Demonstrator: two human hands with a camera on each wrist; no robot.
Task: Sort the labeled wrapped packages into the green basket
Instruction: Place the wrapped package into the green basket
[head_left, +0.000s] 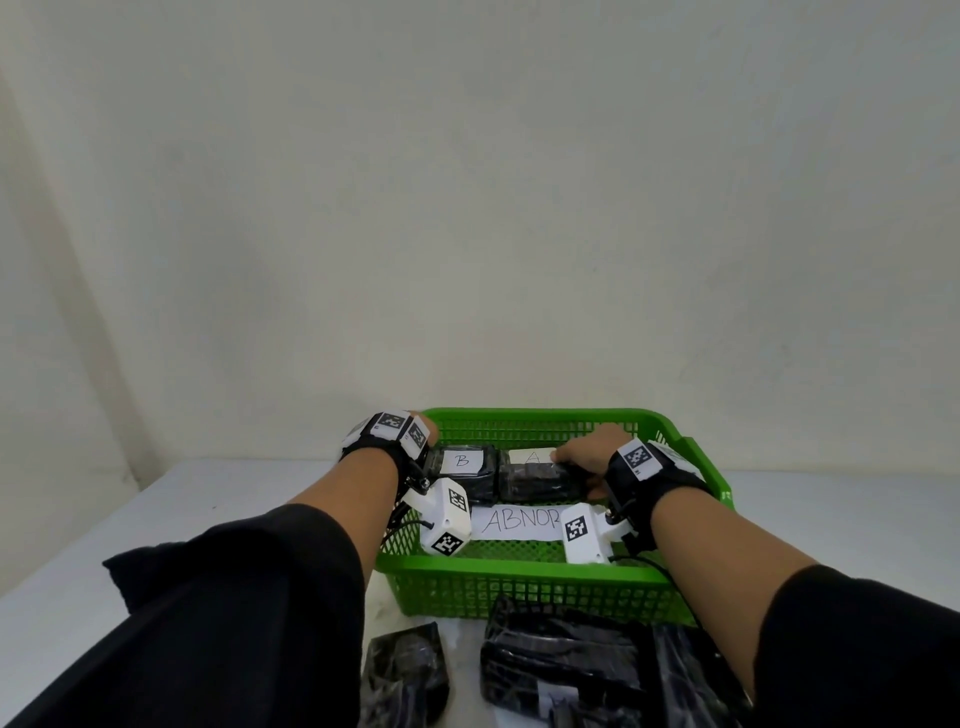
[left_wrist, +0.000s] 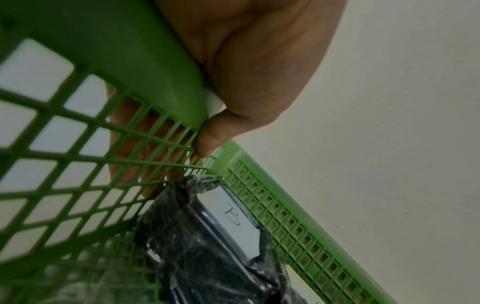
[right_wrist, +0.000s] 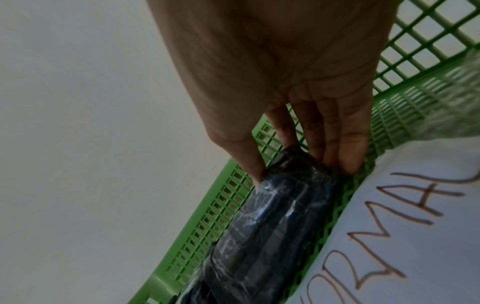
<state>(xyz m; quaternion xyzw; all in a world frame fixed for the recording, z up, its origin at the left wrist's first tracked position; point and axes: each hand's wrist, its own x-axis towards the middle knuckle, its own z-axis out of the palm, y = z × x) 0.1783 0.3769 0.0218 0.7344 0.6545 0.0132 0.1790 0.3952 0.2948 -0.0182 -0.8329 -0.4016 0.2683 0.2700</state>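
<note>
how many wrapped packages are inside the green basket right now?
2, side by side along the far wall of the green basket: package B on the left, package A on the right under the right hand. More lie outside, partly cut off.

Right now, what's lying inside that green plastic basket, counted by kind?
Black plastic-wrapped packages with white labels: 2 (package B, package A)
White handwritten paper sheet: 1
Total inside the green plastic basket: 3
</note>
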